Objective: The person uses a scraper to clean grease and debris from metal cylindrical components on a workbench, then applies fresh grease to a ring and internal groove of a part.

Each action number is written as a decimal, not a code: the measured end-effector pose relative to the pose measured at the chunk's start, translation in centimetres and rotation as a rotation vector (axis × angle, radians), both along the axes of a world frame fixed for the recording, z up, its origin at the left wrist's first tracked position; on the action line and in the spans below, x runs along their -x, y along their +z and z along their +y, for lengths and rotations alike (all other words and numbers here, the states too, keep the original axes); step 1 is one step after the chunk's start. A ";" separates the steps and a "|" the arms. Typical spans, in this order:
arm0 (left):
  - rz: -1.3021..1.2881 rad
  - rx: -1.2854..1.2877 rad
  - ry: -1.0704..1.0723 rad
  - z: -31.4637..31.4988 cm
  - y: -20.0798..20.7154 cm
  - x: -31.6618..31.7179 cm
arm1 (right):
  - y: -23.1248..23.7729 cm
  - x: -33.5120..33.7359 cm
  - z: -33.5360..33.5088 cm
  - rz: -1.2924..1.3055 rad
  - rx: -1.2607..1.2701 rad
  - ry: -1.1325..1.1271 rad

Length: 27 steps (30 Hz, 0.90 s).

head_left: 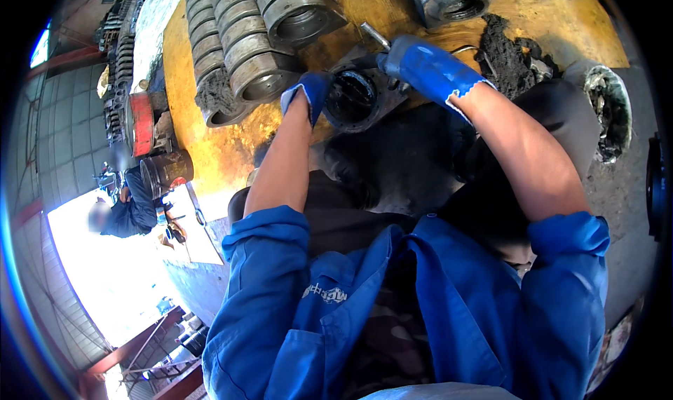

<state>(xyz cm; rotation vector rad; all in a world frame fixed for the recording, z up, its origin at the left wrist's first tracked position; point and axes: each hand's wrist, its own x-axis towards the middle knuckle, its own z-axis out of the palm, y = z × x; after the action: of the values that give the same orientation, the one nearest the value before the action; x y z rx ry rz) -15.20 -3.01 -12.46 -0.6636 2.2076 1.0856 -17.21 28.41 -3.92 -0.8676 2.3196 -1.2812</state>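
In front of me is a round metal housing [352, 96] with a wide bore, black and greasy inside, on a squarish flange. My left hand [308, 95], in a blue-coated glove, is against its left side; the fingers are hidden from view. On the far right side of the housing, my right hand [424, 63], also gloved in blue, is closed round a short metal rod [376, 37]. The rod's bare end sticks out past the glove toward the far left. Whether the rod touches the housing is hidden by the hand.
Rows of ribbed metal cylinders [256, 67] lie far left on the yellow, oil-stained surface [184, 112]. Another thick metal cylinder [452, 0] lies at the far right, near a heap of dark greasy grit [508, 60]. A grimy bucket [608, 109] stands right. A person [130, 207] is off to the left.
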 end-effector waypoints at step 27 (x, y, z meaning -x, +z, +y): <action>1.303 -0.482 0.447 -1.5 23.3 -4.1 | 11.5 -3.8 -5.0 -1.287 1.235 -0.190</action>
<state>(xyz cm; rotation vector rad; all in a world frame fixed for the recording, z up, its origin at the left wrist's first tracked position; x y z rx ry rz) -11.06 -4.48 10.81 -0.1889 2.5688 2.7372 -13.41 23.46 7.57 0.0916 0.4998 -2.3357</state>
